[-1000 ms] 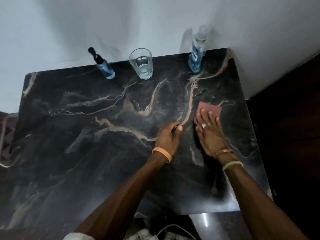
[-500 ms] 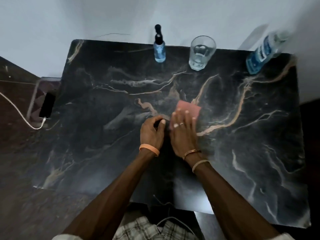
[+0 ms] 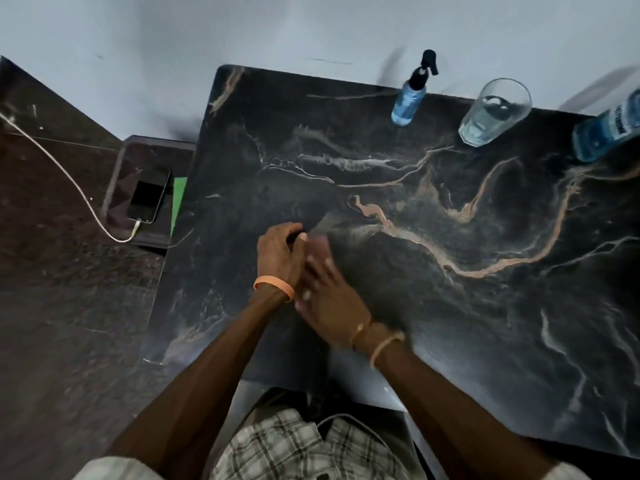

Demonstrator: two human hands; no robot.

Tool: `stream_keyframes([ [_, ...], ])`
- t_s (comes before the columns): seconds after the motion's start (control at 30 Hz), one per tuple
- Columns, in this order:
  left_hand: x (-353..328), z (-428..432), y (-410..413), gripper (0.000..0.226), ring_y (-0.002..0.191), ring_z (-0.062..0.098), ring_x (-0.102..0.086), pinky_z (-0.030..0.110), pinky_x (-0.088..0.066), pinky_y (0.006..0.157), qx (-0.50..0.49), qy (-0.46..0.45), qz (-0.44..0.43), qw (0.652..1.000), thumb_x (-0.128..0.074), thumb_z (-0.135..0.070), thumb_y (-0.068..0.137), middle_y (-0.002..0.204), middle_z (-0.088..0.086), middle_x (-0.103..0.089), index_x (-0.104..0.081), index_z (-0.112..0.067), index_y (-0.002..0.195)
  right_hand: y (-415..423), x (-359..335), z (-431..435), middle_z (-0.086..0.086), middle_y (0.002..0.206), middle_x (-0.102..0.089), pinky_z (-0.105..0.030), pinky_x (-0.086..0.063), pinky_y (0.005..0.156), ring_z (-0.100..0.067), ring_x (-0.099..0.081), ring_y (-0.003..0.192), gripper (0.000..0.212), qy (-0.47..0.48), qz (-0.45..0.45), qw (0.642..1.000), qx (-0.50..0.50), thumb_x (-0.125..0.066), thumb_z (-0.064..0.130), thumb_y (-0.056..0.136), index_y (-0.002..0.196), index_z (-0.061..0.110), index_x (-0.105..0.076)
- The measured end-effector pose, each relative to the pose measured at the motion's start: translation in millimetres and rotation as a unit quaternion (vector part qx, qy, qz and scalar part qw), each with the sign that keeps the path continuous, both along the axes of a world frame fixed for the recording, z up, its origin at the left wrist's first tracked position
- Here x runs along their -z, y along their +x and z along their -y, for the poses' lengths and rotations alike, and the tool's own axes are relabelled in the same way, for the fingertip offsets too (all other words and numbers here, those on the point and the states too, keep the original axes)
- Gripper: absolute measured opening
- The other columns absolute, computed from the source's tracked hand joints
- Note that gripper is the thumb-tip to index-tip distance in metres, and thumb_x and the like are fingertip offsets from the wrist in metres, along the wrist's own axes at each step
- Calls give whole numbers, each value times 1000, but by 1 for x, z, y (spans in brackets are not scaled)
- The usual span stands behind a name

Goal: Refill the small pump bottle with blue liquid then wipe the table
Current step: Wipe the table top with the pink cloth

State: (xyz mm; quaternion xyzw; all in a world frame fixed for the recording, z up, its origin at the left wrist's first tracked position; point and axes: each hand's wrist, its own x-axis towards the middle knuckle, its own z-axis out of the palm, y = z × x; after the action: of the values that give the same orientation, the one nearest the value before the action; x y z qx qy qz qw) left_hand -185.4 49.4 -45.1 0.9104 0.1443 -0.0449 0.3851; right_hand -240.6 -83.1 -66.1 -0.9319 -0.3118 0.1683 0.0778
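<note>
The small pump bottle (image 3: 409,95), black pump on top and blue liquid inside, stands at the far edge of the black marble table (image 3: 485,323). The larger bottle of blue liquid (image 3: 604,133) stands at the far right, cut off by the frame edge. My right hand (image 3: 329,292) lies flat and motion-blurred on the table, pressing a pink cloth (image 3: 320,242); only the cloth's edge shows past the fingertips. My left hand (image 3: 278,254) rests right beside it with fingers curled round a small dark object (image 3: 295,237).
A glass (image 3: 493,112) holding a little clear liquid stands between the two bottles. Left of the table, a low stand (image 3: 119,161) carries a phone (image 3: 149,197) on a white cable (image 3: 69,181), with something green (image 3: 178,202) next to it. A white wall rises behind.
My right hand has slid the pink cloth leftward across the table and back toward me. My left hand has moved left alongside it. The view has swung left.
</note>
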Motion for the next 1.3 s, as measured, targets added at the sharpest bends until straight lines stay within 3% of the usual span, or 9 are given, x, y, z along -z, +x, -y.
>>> stream_keyframes([
  [0.1, 2, -17, -4, 22, 109, 23, -59, 42, -43, 101, 27, 0, 0, 1000, -62, -17, 92, 114, 8, -68, -69, -11, 111, -40, -2, 35, -6, 157, -38, -49, -25, 120, -30, -32, 147, 51, 0, 24, 997, -71, -46, 33, 99, 147, 18, -47],
  [0.33, 9, -23, -2, 24, 113, 21, -56, 42, -45, 100, -7, -49, 17, 999, -61, -19, 93, 120, 6, -64, -66, -13, 115, 73, -17, 30, -12, 166, -8, -57, -9, 121, -37, -6, 152, 57, -50, -3, 915, 400, -26, 32, 106, 158, 11, -17],
  [0.5, 6, -45, 2, 23, 110, 20, -58, 43, -47, 100, -177, -86, 21, 980, -59, -22, 94, 118, 5, -64, -66, -14, 114, 31, -7, -72, -11, 163, -23, -58, -9, 120, -37, -2, 153, 58, -29, -32, 994, -103, -33, 41, 103, 155, 17, -31],
  [0.6, 5, -56, -12, 19, 103, 13, -60, 37, -50, 95, -164, -77, 0, 983, -60, -21, 93, 113, 1, -65, -68, -18, 110, -18, -8, -40, -4, 160, -33, -54, -19, 121, -32, -16, 152, 51, -1, -12, 989, -148, -39, 37, 103, 150, 18, -43],
  [0.77, 6, -11, -34, 14, 102, 18, -61, 28, -40, 95, 88, -49, 58, 993, -66, -14, 88, 105, 4, -70, -72, -14, 101, -29, -7, 107, -14, 156, -35, -55, -26, 118, -42, -33, 144, 54, -40, 40, 982, 181, -56, 17, 96, 147, 9, -43],
  [0.9, 7, 54, -37, 27, 123, 26, -49, 25, -25, 110, 222, -62, 28, 973, -64, -19, 91, 127, 9, -60, -68, -11, 116, -23, -21, 177, -18, 164, -18, -58, -13, 120, -40, -11, 151, 51, -25, 0, 816, 577, -32, 23, 107, 154, 4, -29],
  [1.13, 5, 124, -41, 39, 142, 27, -28, 33, -16, 120, 379, -26, -18, 925, -46, -20, 98, 148, 10, -43, -53, -11, 136, -109, -8, 117, -14, 156, -33, -53, -21, 117, -36, -28, 146, 55, -125, 24, 978, 167, -35, 32, 96, 144, 9, -50],
  [1.23, 4, 142, -45, 37, 140, 28, -31, 32, -13, 119, 422, -9, -14, 906, -46, -19, 99, 146, 13, -46, -54, -8, 134, -97, -12, 174, -15, 159, -28, -51, -8, 122, -37, -28, 147, 60, -149, 42, 929, 337, -28, 22, 92, 148, 4, -43],
  [1.3, 3, 154, -48, 37, 142, 27, -28, 31, -9, 120, 451, 6, -11, 892, -44, -20, 100, 147, 13, -45, -54, -8, 134, -96, -25, 197, -19, 159, -28, -54, -8, 122, -40, -25, 148, 62, -152, -13, 826, 542, -21, 25, 94, 149, 1, -39],
])
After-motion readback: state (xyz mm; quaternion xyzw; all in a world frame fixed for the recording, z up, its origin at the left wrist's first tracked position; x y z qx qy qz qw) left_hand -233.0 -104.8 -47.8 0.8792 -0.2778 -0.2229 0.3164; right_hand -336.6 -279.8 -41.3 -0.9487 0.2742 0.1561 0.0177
